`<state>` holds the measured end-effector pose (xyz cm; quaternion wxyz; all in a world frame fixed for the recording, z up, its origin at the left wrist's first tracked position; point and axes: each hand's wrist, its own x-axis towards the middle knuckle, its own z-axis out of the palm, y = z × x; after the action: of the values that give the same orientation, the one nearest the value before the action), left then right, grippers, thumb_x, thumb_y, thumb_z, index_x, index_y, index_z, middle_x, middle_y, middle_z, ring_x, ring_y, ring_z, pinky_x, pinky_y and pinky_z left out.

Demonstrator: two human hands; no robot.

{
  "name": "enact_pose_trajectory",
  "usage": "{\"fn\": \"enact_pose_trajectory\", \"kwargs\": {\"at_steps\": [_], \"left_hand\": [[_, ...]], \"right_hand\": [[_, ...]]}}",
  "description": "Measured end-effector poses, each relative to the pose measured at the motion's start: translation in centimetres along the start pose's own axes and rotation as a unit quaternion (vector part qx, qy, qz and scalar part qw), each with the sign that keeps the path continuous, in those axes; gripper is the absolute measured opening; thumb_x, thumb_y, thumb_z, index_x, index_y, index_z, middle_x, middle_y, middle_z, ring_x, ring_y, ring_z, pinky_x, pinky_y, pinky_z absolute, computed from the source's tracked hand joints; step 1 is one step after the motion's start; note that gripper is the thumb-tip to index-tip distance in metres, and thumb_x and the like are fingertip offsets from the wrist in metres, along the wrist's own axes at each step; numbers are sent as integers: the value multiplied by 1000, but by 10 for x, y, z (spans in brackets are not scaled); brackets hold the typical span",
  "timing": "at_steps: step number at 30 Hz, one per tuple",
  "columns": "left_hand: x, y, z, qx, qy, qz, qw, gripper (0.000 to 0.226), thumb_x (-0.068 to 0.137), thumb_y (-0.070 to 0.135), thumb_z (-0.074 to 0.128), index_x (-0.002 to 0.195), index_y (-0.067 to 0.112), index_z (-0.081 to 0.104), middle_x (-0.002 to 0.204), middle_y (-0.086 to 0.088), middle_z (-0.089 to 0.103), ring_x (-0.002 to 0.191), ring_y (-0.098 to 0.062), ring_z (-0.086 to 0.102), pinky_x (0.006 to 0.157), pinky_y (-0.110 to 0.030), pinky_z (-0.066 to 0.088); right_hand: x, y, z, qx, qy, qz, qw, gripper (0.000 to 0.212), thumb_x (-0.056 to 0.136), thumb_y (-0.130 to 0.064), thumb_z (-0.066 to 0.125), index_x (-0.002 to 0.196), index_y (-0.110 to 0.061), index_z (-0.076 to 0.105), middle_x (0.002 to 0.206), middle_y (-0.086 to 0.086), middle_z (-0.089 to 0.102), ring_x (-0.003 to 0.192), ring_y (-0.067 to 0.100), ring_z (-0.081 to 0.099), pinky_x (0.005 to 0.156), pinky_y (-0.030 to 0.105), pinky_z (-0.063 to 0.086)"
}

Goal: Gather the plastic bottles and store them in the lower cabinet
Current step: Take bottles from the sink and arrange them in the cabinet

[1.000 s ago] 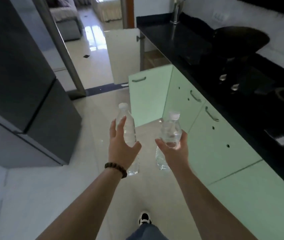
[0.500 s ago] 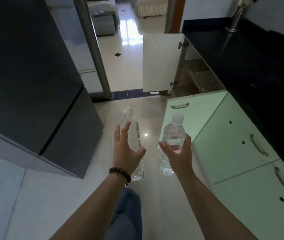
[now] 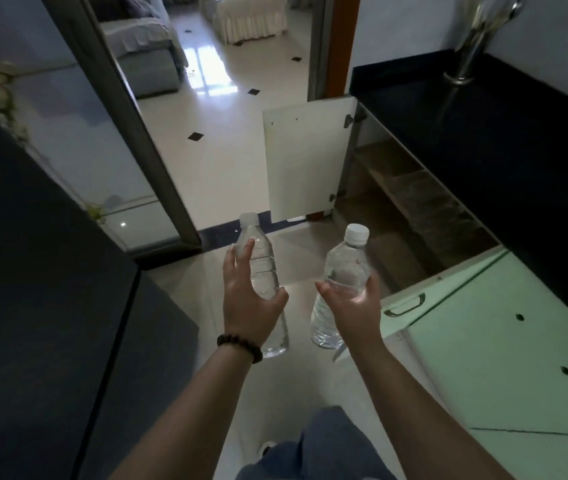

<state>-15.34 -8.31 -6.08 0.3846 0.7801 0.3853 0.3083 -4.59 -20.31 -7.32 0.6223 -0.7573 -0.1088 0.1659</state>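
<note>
Two clear plastic bottles stood upright, one held in each grip: left hand [image 3: 251, 306] and right hand [image 3: 353, 308] curled around them.

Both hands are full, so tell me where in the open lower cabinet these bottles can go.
The cabinet shelf looks bare between the white open door and the green door; the floor below it also looks bare, though dim. The left bottle and right bottle can enter there.
</note>
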Motion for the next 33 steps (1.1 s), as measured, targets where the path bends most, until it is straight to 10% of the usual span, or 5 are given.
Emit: {"fn": "enact_pose_trajectory", "kwargs": {"at_steps": [9, 20, 29, 33], "left_hand": [[162, -21, 86, -36, -104, 9, 994, 96, 68, 13, 79, 142, 45, 26, 156, -1, 17, 135, -8, 21, 101, -28, 28], [362, 14, 213, -31, -292, 100, 951, 97, 69, 14, 78, 132, 62, 22, 152, 12, 17, 114, 2, 33, 79, -4, 33], [426, 14, 290, 15, -447, 94, 890, 86, 73, 15, 75, 143, 36, 30, 155, 10, 13, 133, -20, 35, 101, -40, 46], [450, -2, 325, 27, -505, 123, 854, 90, 72, 17, 77, 143, 39, 27, 156, 6, 12, 130, -19, 39, 91, -25, 42]], "right_hand": [[152, 12, 38, 28, 106, 51, 993, 67, 67, -31, 84, 117, -34, 39, 104, -12, 59, 94, 7, 61, 83, 31, 47], [345, -13, 62, 8, 257, 95, 962, 59, 61, -40, 84, 102, -39, 43, 88, -35, 60, 80, -21, 55, 54, 1, 41], [399, 1, 68, 34, 333, 185, 924, 49, 65, -38, 83, 95, -40, 44, 92, -14, 62, 78, -6, 62, 63, 15, 45], [419, 15, 79, 37, 388, 221, 894, 49, 66, -35, 83, 95, -40, 44, 92, -15, 62, 80, -3, 62, 63, 16, 44]]}}
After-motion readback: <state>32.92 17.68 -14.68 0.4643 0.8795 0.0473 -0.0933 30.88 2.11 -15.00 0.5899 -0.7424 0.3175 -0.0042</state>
